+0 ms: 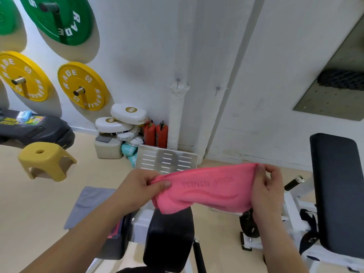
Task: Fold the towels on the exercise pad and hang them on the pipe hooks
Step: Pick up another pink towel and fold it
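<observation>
A pink towel (206, 189), folded into a band with faint lettering, is stretched in the air between my hands. My left hand (137, 191) pinches its left end and my right hand (268, 191) grips its right end. Below it stands a black exercise pad (170, 237) on a white machine frame. A grey towel (88, 205) lies flat over the machine to the left. On the white wall ahead, one metal hook (178, 82) sits on the taped white pipe (177, 107) and another hook (217, 90) to its right; both are bare.
A tall black bench pad (338, 194) stands at right. A perforated metal footplate (167, 159) is ahead, with two red extinguishers (155, 133), white pads and a yellow stool (44, 159) to the left. Yellow and green weight plates (82, 86) hang on the left wall.
</observation>
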{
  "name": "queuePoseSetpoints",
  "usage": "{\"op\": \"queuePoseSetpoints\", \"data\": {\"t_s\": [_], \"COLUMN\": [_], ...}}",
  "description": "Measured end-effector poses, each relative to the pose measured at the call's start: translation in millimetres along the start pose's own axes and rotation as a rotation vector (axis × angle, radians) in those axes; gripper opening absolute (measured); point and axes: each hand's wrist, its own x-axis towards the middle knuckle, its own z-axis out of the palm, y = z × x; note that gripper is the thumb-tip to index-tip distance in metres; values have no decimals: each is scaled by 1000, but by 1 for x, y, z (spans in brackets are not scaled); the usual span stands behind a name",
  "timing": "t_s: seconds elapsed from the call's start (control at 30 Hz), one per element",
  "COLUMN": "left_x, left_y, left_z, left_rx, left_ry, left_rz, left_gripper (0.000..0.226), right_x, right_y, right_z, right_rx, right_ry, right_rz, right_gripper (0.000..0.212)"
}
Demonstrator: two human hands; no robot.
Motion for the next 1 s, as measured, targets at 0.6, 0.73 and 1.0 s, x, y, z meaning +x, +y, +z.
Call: {"op": "queuePoseSetpoints", "data": {"t_s": [0.6, 0.73, 1.0], "left_x": [1, 6, 7], "left_y": [71, 67, 60], "left_z": [33, 33, 23], "left_rx": [-17, 85, -80], "left_ry": [-171, -9, -79], "left_rz": [181, 192, 209], "left_gripper": [67, 8, 7], "right_x": [-31, -37, -62], "right_y": [-66, -57, -20], "right_z": [33, 34, 36], "right_rx": [153, 3, 297], "right_ry": [-861, -669, -810], "right_rz": [-104, -196, 161], "right_gripper": [10, 13, 4]}}
